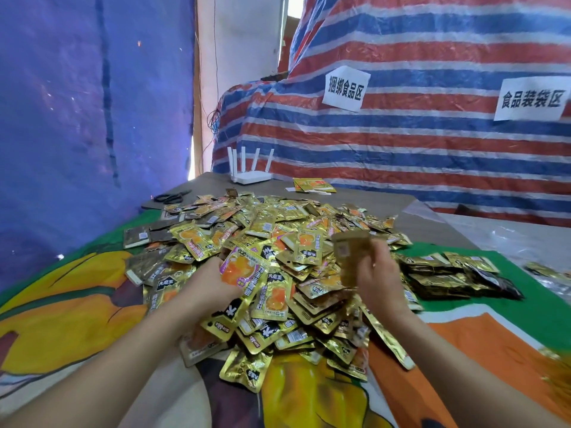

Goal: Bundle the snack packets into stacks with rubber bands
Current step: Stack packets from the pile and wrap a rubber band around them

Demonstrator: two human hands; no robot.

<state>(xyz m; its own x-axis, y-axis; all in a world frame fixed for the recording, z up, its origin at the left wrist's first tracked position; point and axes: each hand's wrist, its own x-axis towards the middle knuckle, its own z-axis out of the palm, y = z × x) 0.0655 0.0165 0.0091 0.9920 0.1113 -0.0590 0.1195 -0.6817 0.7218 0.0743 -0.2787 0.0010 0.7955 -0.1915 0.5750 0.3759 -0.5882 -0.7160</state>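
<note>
A large heap of gold snack packets (278, 230) covers the middle of the table. My left hand (207, 285) lies on the heap and holds a gold packet with an orange picture (239, 267). Raised just above the heap, my right hand (381, 273) grips a small stack of packets (350, 254), back side up and blurred. Bundled stacks of packets (448, 276) lie in a row to the right of the heap. No rubber band can be made out.
A colourful printed cloth (77, 304) covers the table's near part. At the far edge stand a white router (250, 176), black scissors (171, 197) and a few loose packets (313, 184). Striped tarpaulin (432, 143) with two paper signs rises behind. Clear plastic bags (506, 239) lie at right.
</note>
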